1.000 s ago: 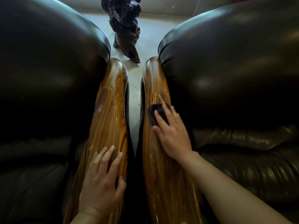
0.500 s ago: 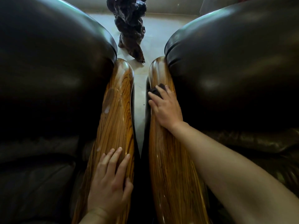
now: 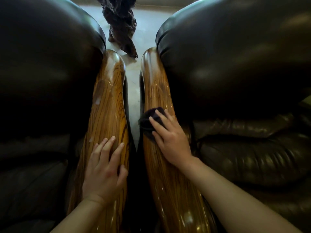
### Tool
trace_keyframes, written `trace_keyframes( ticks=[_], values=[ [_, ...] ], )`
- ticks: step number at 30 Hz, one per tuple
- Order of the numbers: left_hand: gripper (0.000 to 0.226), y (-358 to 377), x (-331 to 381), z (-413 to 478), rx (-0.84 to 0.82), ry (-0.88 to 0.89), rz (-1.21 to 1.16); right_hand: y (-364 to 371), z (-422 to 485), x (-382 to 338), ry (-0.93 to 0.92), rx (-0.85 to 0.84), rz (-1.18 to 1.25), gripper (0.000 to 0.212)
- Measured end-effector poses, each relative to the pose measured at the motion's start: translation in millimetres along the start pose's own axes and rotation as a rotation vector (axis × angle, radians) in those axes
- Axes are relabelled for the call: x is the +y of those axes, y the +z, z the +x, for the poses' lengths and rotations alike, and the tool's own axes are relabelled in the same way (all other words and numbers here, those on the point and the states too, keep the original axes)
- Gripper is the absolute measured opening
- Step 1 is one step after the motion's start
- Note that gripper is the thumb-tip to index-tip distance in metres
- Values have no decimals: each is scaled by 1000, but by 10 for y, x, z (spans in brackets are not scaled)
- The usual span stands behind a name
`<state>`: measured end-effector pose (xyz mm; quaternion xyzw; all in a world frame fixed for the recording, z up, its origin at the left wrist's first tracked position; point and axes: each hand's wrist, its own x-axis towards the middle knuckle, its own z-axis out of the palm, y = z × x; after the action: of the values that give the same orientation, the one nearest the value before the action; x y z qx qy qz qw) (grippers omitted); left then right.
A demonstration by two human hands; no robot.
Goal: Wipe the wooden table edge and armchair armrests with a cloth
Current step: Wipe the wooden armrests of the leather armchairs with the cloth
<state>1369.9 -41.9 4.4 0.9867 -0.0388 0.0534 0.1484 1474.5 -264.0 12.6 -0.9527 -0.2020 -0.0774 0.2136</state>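
Two glossy wooden armrests run away from me side by side: the left armrest [image 3: 107, 101] and the right armrest [image 3: 156, 88]. My right hand [image 3: 171, 140] presses a dark cloth [image 3: 148, 121] flat onto the middle of the right armrest, fingers spread over it. Most of the cloth is under my palm. My left hand [image 3: 104, 169] lies flat on the near part of the left armrest, fingers apart, holding nothing. Pale smudges show on the left armrest's left edge.
Dark leather armchair cushions bulge on both sides, the left armchair [image 3: 42, 73] and the right armchair [image 3: 235, 64]. A narrow gap of pale floor [image 3: 133, 91] separates the armrests. A dark carved wooden sculpture [image 3: 121, 26] stands on the floor beyond them.
My right hand slid the cloth up toward the far end of the right armrest, then back toward me to its middle. My left hand stayed resting on the left armrest.
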Motion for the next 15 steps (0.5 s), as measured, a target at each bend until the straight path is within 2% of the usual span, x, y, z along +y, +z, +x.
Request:
trace_keyframes(
  ticks=[3,6,7,10,11,12,15],
  values=[
    [62,-23,16,-4,13,-15,14,39,-889,40,-89,-40,-45,50],
    [61,-51,54,-17,25,0,9,-63,-1409,188,-55,-81,-80,53],
    [62,-66,64,-17,23,3,15,-92,-1410,205,35,-70,-74,55],
    [64,-96,93,-46,-1,15,44,-130,-1161,184,532,-15,115,70],
    [64,-103,99,-56,-4,13,48,-123,-1144,167,602,-7,157,74],
    [65,-105,102,-60,-7,12,48,-115,-1205,127,588,10,155,72],
    [65,-75,97,-65,-9,19,52,-42,-1779,-34,380,77,87,55]
  ],
)
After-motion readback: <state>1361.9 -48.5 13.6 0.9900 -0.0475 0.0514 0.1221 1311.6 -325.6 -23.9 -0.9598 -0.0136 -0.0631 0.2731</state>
